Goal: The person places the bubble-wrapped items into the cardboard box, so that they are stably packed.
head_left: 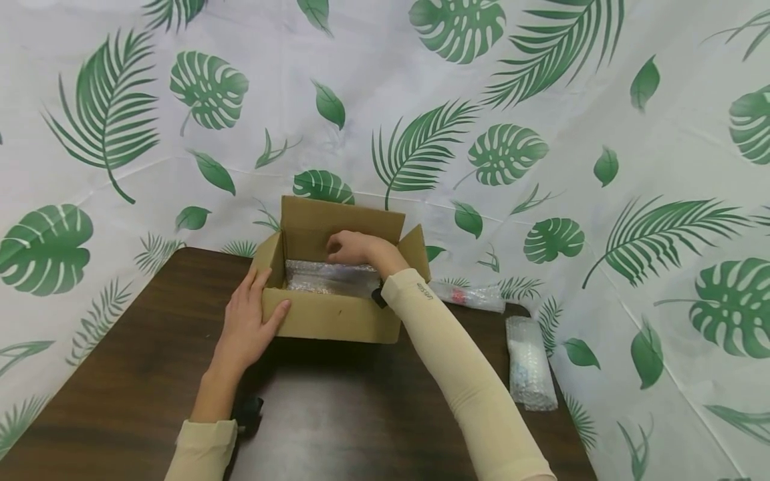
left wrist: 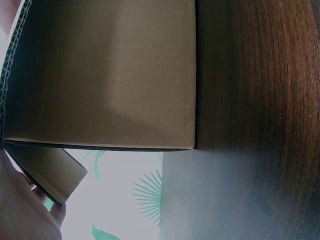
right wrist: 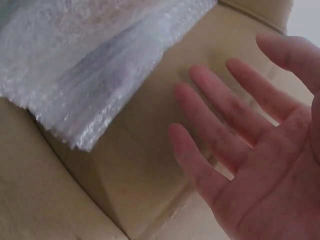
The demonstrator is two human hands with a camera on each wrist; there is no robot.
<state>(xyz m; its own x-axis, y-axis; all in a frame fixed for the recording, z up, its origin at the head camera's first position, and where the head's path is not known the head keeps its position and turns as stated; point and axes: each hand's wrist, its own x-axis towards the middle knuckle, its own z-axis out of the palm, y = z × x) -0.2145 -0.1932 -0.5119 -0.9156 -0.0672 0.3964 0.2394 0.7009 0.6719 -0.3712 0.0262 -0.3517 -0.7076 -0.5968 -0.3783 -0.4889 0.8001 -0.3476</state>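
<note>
An open cardboard box [head_left: 337,314] stands on the table with its flaps raised. Spread along its near left corner, my left hand [head_left: 246,327] rests its fingers against the outside of the left flap [left wrist: 55,172], the thumb at the front wall. My right hand [head_left: 355,248] is over the box by the back flap, holding nothing. Seen in the right wrist view, its fingers [right wrist: 220,100] are extended and slightly bent, apart from the bubble wrap. Inside the box lies a bubble-wrapped package [right wrist: 95,65]; what it wraps is blurred.
Right of the box, a bubble-wrapped bundle with a red patch [head_left: 469,295] lies along the back edge. Another bubble-wrapped roll [head_left: 531,364] lies at the table's right edge. A leaf-patterned cloth [head_left: 385,100] hangs behind the dark wooden table [head_left: 120,361].
</note>
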